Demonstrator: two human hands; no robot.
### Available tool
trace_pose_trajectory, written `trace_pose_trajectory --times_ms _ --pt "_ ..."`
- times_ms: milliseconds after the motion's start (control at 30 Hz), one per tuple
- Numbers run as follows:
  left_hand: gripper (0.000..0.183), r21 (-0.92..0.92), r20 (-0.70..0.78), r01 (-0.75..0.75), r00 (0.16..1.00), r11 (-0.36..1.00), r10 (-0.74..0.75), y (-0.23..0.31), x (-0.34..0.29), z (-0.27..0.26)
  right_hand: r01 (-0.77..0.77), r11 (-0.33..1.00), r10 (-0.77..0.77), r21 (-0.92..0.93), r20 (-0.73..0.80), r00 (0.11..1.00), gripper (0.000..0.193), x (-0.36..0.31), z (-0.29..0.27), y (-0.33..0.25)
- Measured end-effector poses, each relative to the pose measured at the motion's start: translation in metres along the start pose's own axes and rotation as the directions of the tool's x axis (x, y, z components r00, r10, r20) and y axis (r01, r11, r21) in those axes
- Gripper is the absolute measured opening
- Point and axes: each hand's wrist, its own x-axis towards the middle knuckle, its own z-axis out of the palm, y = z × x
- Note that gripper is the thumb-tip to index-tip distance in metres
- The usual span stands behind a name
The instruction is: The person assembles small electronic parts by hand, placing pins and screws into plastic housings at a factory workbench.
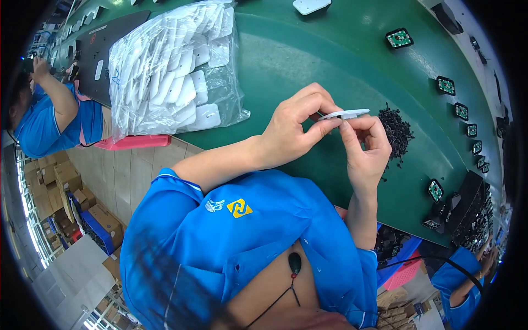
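A thin white plastic cover point(356, 113) is held nearly edge-on above the green table, between my two hands. My left hand point(298, 124) pinches its left end between thumb and fingers. From below, my right hand point(365, 144) grips its underside, thumb and bent fingers closed against it. Whether a smaller part sits between the right fingertips is hidden. Just right of that hand lies a heap of small black parts point(399, 132). To the left, a clear plastic bag point(234, 113) holds many similar white covers point(187, 91).
Green circuit boards in black housings point(399, 38) stand spaced along the table's right side. Another white-topped piece point(311, 5) lies at the far edge. A black tray of dark parts point(467, 212) sits at the right. Co-workers in blue sit at left point(47, 118) and lower right point(459, 275).
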Motion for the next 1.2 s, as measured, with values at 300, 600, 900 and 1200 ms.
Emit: trace_pose_trajectory --times_ms 300,600,900,1200 --pt "0.008 -0.410 0.119 0.330 0.944 0.850 -0.308 -0.001 -0.005 -0.004 0.267 0.884 -0.308 -0.383 -0.048 0.950 0.029 0.002 -0.007 -0.004" --pt "0.009 -0.340 0.173 0.353 0.935 0.872 -0.311 0.002 -0.008 -0.002 -0.206 0.956 0.182 0.207 0.129 0.975 0.026 0.009 -0.013 -0.006" --pt "0.009 -0.352 0.286 0.481 0.872 0.803 -0.398 -0.001 -0.008 -0.008 -0.373 0.891 0.291 0.260 0.304 0.907 0.025 0.019 -0.022 0.004" --pt "0.012 -0.249 0.285 0.521 0.845 0.817 -0.452 -0.002 -0.009 -0.007 -0.384 0.884 0.303 0.268 0.296 0.906 0.023 0.010 -0.025 0.008"
